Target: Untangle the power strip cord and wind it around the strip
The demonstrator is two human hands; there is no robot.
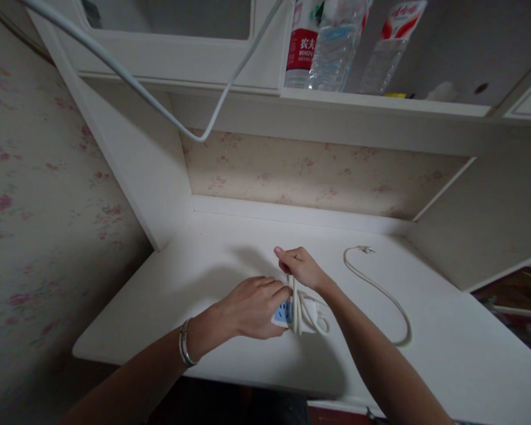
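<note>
Over the white desktop, my left hand point(259, 306) grips a white power strip point(283, 313) with a blue socket face; its fingers wrap round the strip's left part. A white cord point(297, 310) is looped around the strip's middle and right part. Just above it, my right hand point(301, 265) is closed on a part of that cord, the thumb pointing left. The cord's free length point(383, 289) lies curved on the desktop to the right, with its plug point(366, 249) toward the back. My palms hide part of the strip.
The white desktop point(159, 307) has side panels and a back ledge. Above it, a shelf point(384, 101) holds several plastic bottles, one with a red label point(301, 50). A pale bent cable or rod point(199, 137) hangs at the upper left, close to the camera. Floral wallpaper point(48, 236) covers the left wall.
</note>
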